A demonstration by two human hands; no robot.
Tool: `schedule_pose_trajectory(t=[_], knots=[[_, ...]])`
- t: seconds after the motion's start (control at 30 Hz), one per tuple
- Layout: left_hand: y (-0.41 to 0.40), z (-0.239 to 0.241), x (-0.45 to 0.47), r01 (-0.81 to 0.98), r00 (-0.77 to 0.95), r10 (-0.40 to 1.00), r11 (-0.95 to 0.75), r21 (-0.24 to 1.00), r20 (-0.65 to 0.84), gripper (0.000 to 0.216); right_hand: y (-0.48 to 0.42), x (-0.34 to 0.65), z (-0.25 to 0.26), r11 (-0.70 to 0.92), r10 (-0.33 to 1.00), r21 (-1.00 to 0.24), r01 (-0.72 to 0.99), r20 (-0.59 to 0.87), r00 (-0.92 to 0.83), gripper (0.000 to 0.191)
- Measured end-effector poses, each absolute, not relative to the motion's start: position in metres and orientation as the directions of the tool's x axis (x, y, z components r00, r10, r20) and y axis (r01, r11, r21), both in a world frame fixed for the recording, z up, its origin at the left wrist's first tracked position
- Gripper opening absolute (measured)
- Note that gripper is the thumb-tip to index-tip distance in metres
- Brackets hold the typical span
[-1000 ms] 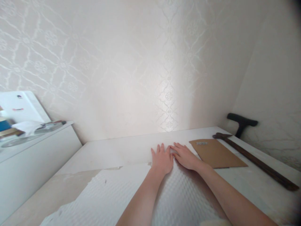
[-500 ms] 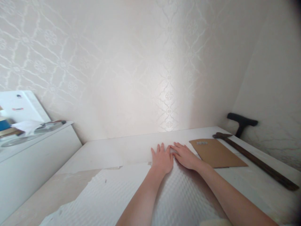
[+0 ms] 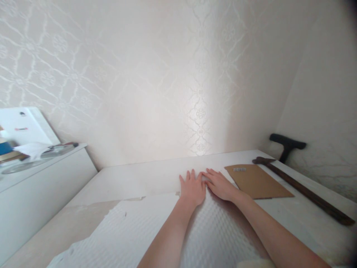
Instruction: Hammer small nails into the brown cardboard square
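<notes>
My left hand (image 3: 192,189) lies flat, palm down, fingers stretched out, on a white textured sheet (image 3: 134,230) that covers the near part of a white table (image 3: 131,178). My right hand (image 3: 220,184) rests flat beside it, fingers pointing left and touching the left hand's fingertips. Neither hand holds anything. Just right of my right hand lies a flat brown cardboard envelope (image 3: 258,182) with a small white label.
A long dark wooden-handled tool (image 3: 304,191) lies along the table's right edge, and a black T-shaped handle (image 3: 287,145) stands behind it by the wall. A white cabinet (image 3: 41,178) with clutter on top stands to the left. Patterned wallpaper (image 3: 167,82) closes the back.
</notes>
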State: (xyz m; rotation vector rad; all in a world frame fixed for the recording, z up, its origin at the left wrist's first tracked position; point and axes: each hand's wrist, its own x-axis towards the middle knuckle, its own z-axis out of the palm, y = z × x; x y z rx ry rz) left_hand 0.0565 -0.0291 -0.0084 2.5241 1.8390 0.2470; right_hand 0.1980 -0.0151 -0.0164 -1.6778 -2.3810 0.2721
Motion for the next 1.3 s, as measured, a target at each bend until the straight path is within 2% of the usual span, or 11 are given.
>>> schedule_pose_trajectory(t=[1.3], knots=[[-0.0297, -0.0075, 0.0563, 0.945, 0.302, 0.947, -0.312, 0.098, 0.105, 0.053, -0.0139, 0.1987, -0.0175, 0.336, 0.942, -0.281, 0.899, 0.077, -0.328, 0.052]])
